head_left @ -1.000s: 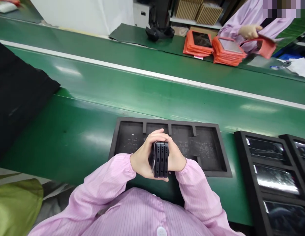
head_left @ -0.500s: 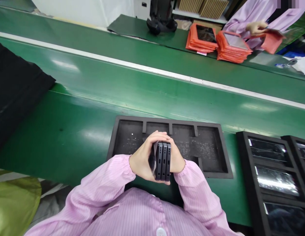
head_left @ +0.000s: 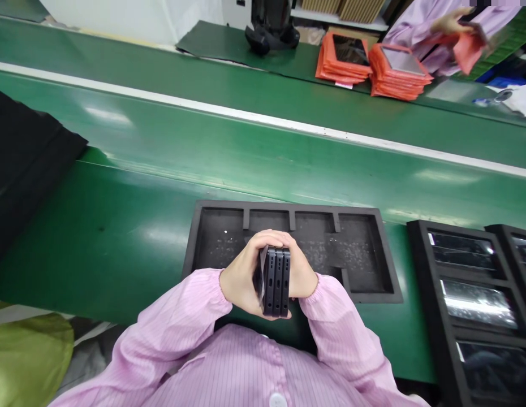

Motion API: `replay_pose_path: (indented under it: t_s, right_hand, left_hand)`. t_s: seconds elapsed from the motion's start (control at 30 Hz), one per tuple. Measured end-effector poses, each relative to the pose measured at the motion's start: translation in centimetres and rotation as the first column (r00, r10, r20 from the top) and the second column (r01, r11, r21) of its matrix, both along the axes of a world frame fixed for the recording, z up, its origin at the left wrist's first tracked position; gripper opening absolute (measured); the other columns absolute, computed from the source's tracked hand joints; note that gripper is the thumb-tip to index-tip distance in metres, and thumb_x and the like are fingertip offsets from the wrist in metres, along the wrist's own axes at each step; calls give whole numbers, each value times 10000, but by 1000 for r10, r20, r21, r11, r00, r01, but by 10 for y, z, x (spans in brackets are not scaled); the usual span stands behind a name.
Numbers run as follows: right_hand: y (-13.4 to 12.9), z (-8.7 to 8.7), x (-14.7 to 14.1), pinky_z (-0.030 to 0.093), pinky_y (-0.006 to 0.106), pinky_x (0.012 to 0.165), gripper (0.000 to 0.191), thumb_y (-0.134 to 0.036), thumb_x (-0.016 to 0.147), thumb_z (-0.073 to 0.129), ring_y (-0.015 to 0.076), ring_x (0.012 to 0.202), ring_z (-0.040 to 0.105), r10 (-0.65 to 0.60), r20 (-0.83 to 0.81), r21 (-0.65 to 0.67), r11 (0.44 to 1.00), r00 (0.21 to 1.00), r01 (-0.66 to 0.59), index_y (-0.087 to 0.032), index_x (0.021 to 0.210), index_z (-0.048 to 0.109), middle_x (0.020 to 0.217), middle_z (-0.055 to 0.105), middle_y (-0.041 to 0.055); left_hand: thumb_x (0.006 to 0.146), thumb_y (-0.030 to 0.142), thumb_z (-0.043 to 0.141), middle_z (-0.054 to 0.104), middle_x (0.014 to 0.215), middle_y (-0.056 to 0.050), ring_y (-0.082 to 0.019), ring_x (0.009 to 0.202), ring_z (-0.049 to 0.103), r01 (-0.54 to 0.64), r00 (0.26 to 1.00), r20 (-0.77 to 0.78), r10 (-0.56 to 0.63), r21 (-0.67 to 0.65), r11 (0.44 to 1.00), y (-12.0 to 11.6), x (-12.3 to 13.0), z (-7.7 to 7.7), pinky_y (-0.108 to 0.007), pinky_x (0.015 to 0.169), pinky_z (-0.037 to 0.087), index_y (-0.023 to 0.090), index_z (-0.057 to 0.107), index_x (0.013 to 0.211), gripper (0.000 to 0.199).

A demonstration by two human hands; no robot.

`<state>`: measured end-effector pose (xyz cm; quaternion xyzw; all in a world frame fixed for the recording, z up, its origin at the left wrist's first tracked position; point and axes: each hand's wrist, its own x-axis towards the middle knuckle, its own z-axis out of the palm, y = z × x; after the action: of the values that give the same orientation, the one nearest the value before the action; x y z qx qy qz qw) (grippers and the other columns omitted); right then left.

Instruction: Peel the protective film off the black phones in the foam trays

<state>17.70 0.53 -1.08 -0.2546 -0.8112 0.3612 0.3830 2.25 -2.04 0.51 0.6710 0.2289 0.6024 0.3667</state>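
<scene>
A stack of black smartphones (head_left: pixel 276 282) stands on edge between my palms, with ports and speaker holes turned toward me. My left hand (head_left: pixel 244 278) wraps the stack's left side, its fingers over the top and some underneath. My right hand (head_left: pixel 302 274) closes round the right side, its fingers partly hidden behind the phones. On the left of the stack a dark, shiny face with a clear film edge shows. Beyond and below my hands lies a black foam tray (head_left: pixel 390 254) with divider stubs and small white specks on its floor.
Black foam trays (head_left: pixel 435 299) holding glossy screens lie at the right. Black material (head_left: pixel 29 152) covers the left of the green bench (head_left: pixel 131 237). Across a white rail (head_left: pixel 246 116), orange stacks (head_left: pixel 399 73) sit near a co-worker's hand (head_left: pixel 452 21) holding an orange piece. Olive fabric (head_left: pixel 29 356) is lower left.
The phone stack and both hands have shifted very slightly left and down in the picture, keeping the same hold. Across the bench, the co-worker's hand has risen with the orange piece.
</scene>
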Motion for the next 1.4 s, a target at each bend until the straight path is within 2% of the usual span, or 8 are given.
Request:
replay_pose_path:
  t_s: [0.2,0.47,0.77,0.9,1.4]
  right_hand:
    - [1,2,-1,477,498,991,804,-482,640,824,296,1137,574,16,-29,-46,999,999,-17,-257,1291,410,1229,558,115]
    - [1,-3,0,486,479,980,808,-449,622,845,280,1114,575,10,-54,-73,997,998,-14,-268,1284,418,1247,548,97]
    - [3,-5,-2,507,494,958,867,-555,607,834,282,1078,593,-17,-66,-56,998,998,13,-288,1313,407,1232,562,85]
    - [4,-5,-2,518,478,934,874,-538,606,836,282,1080,588,-25,-65,-45,999,998,22,-293,1324,402,1226,559,85]
    - [3,-2,-1,503,492,966,875,-486,598,842,290,1116,571,-14,-61,-66,998,998,10,-284,1327,400,1246,540,96]
  left_hand:
    - [543,493,884,514,1170,-110,-299,1139,561,12,1000,5,-12,0,1000,0,0,0,-495,1002,491,258,404,1315,938]
    - [458,565,909,509,1178,-114,-312,1116,561,3,999,-42,-6,-65,998,1,-3,0,-504,988,491,270,412,1298,1019]
    - [505,486,903,494,1188,-111,-305,1118,560,9,998,-58,-12,-52,999,4,-3,1,-502,992,481,253,392,1300,973]
    - [548,488,874,488,1189,-110,-297,1127,554,9,998,-68,-13,-55,998,4,-4,1,-496,1000,475,248,388,1302,928]
    - [508,486,883,501,1179,-104,-297,1101,568,-15,996,-89,9,-74,997,4,-3,1,-495,963,497,266,395,1290,948]
